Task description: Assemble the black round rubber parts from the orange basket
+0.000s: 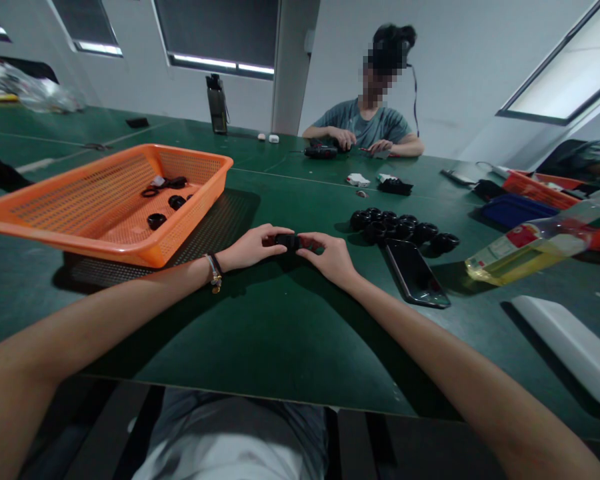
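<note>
Just above the green table [280,333], my left hand [250,247] and my right hand [330,257] meet around a small black part [287,241]. Thumb and fingers of my left hand pinch its left side, and those of my right hand close on its right end. The part's exact kind is hard to make out between the fingers. An orange plastic basket [167,252] stands left of my left hand, with a few black round parts [156,221] and a dark cable [173,183] in it. Several glossy black round parts [403,228] are grouped to the right of my right hand.
A phone [417,273] lies right of my right arm, near a bottle of yellow liquid [520,250] and a white slab-like object [570,343]. Across the table a person [367,123] works beside a dark power tool [321,152]. A dark drink bottle [217,105] stands at the back.
</note>
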Tool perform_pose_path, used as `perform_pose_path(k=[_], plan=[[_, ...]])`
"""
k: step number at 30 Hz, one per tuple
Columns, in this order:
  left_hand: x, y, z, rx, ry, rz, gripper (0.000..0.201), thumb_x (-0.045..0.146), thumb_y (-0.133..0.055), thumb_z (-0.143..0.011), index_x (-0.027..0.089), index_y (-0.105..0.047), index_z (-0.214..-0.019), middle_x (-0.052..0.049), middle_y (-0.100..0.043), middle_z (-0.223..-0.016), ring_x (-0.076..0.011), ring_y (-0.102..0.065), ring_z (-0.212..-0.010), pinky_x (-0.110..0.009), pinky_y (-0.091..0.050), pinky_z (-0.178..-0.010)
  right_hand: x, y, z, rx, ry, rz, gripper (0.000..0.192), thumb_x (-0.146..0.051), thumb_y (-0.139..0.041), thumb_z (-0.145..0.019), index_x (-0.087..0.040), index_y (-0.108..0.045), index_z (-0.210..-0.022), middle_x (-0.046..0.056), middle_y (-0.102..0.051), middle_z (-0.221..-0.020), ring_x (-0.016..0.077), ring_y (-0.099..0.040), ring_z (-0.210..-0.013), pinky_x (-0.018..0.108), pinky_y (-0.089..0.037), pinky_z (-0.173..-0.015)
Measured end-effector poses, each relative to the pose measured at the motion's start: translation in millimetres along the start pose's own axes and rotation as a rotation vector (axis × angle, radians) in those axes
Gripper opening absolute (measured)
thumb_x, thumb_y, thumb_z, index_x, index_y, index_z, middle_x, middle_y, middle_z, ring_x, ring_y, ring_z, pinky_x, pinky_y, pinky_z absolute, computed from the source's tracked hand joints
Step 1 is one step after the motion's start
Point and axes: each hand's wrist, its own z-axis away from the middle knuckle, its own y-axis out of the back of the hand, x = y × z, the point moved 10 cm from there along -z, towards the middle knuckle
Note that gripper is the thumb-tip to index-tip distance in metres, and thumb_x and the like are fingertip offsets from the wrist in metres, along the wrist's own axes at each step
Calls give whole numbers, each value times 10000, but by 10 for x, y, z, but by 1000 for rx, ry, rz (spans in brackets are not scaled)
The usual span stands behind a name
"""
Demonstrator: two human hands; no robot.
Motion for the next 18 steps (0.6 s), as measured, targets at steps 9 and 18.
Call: perform_pose_path(k=[9,18], plan=[[10,1,4,-5,-6,1,396,299,-577,-754,178,-560,-1131,-55,-560,-1020,-169,-551,-929,-323,-451,-842,-27,8,12,-5,41,29,260,-168,-669,-682,-192,-689,-940,29,-712,-827,159,-649,-722,309,-523,-702],[11,-7,-3,-5,-5,-31,395,300,-567,-761,174,-561,-1135,-53,-560,-993,-167,-547,-907,-315,-451,-823,-15,17,8,12,34,13,270,-165,-674,-668,-193,-680,-937,31,-707,-845,159,-642,-734,315,-518,-715]])
